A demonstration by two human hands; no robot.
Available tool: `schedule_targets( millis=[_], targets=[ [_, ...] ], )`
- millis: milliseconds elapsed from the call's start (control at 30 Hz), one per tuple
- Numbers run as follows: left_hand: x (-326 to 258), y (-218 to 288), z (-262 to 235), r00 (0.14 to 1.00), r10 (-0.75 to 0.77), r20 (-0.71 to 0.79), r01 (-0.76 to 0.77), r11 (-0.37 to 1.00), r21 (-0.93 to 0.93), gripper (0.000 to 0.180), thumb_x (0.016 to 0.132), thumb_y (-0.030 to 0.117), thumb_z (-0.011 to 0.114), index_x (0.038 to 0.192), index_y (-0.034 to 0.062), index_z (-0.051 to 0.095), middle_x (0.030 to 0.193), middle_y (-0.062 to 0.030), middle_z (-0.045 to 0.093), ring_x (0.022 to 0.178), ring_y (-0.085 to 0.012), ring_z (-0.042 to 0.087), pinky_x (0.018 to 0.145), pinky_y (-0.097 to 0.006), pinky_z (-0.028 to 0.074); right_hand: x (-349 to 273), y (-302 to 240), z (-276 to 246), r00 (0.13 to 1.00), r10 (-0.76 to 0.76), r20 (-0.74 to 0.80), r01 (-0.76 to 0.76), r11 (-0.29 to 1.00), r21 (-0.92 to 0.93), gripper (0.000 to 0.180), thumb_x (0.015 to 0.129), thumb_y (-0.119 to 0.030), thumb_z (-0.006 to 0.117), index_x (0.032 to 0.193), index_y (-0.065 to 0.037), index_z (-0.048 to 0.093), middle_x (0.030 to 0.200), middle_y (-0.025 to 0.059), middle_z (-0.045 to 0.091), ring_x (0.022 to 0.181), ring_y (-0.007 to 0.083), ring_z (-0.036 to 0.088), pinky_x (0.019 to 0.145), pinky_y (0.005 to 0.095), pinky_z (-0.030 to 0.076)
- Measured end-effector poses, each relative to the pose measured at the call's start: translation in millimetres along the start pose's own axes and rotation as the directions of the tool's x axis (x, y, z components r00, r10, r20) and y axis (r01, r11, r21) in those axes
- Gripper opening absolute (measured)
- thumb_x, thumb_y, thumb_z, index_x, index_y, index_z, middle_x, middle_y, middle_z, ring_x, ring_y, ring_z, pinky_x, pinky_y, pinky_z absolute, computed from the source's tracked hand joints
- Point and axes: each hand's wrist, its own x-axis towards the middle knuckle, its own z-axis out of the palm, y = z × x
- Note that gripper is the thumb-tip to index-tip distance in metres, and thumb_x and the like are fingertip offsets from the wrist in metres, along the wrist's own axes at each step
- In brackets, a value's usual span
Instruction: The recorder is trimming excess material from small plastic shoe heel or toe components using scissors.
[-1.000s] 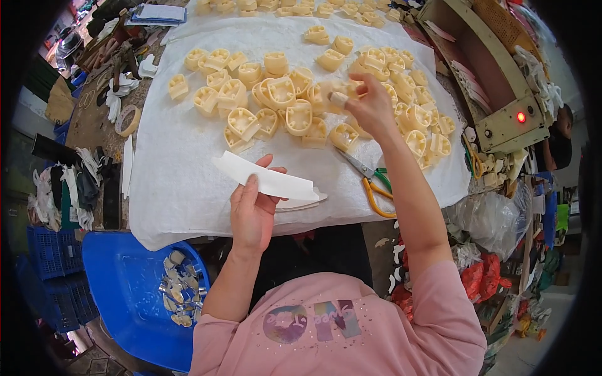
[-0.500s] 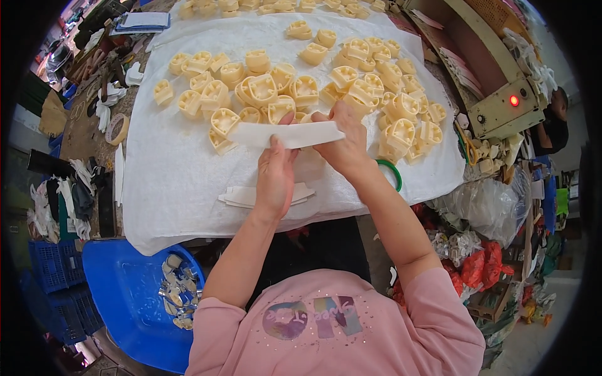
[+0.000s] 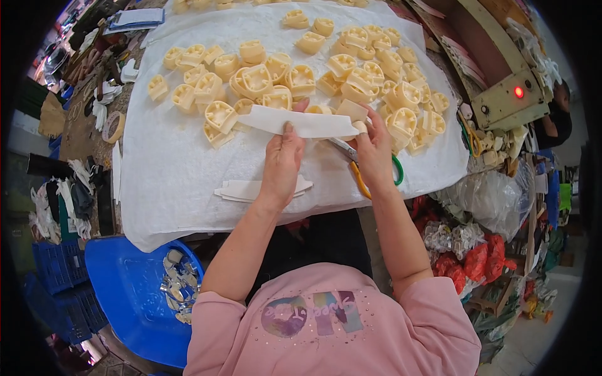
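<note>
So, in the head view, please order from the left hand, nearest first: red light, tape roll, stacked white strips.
1. Stacked white strips: on the cloth, by the left hand.
2. Tape roll: left of the cloth.
3. Red light: at far right.

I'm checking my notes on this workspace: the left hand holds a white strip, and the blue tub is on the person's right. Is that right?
Not quite: the blue tub is on the person's left, not the right, as the head view shows. The left hand does hold a white strip.
</note>
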Motion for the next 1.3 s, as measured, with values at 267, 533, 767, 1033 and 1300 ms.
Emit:
schedule_targets(
  millis=[267,533,767,1033,1300],
  targets=[
    [-5,8,5,0.991,0.114,-0.073,-0.125,0.978,-0.164,0.047,0.101,0.028,0.026,0.14,0.0017,0.028,0.145,-0.0118,0.029,0.131,-0.0251,0.035,0.111,-0.04,0.025,3,25,13,0.984,-0.112,-0.138,0.14,0.966,0.219,0.03,0.09,-0.004,0.048,0.12,-0.002,0.047,0.108,0.0089,0.058,0.1,0.0155,0.056,0.082,0.028,0.046],
    [-8,-1,5,0.961,0.273,-0.049,-0.237,0.901,0.363,0.047,0.101,0.028,0.028,0.134,-0.0041,0.037,0.14,-0.013,0.038,0.13,-0.0221,0.036,0.111,-0.038,0.024,1,20,24,0.993,-0.122,0.001,0.116,0.94,-0.321,0.029,0.088,-0.004,0.05,0.116,-0.003,0.049,0.103,0.0119,0.06,0.093,0.0185,0.059,0.076,0.0313,0.047],
    [9,-10,9,0.989,0.137,0.053,-0.145,0.971,0.193,0.044,0.101,0.023,0.029,0.133,-0.0065,0.038,0.138,-0.0136,0.041,0.127,-0.0215,0.039,0.11,-0.038,0.025,-2,14,13,0.975,0.112,-0.189,0.01,0.837,0.547,0.04,0.084,0.003,0.044,0.124,-0.003,0.04,0.11,0.0122,0.056,0.097,0.0233,0.058,0.084,0.0331,0.048],
    [12,-7,-2,0.989,0.087,-0.12,-0.091,0.996,-0.027,0.042,0.1,0.025,0.032,0.13,-0.0036,0.041,0.125,-0.0129,0.051,0.112,-0.0193,0.05,0.095,-0.037,0.04,-48,11,-25,0.991,-0.038,0.13,-0.016,0.92,0.393,0.035,0.086,-0.003,0.044,0.122,-0.004,0.042,0.13,0.0218,0.047,0.119,0.0343,0.05,0.103,0.0413,0.037],
    [-32,9,-24,0.991,0.062,-0.121,-0.092,0.961,-0.259,0.042,0.1,0.025,0.035,0.132,-0.0011,0.038,0.101,-0.0103,0.059,0.079,-0.0137,0.056,0.069,-0.026,0.046,-75,34,-25,0.83,-0.332,0.448,0.523,0.741,-0.42,0.052,0.074,0.011,0.053,0.122,-0.008,0.049,0.134,0.0206,0.04,0.129,0.0407,0.032,0.105,0.0437,0.029]
  ],
)
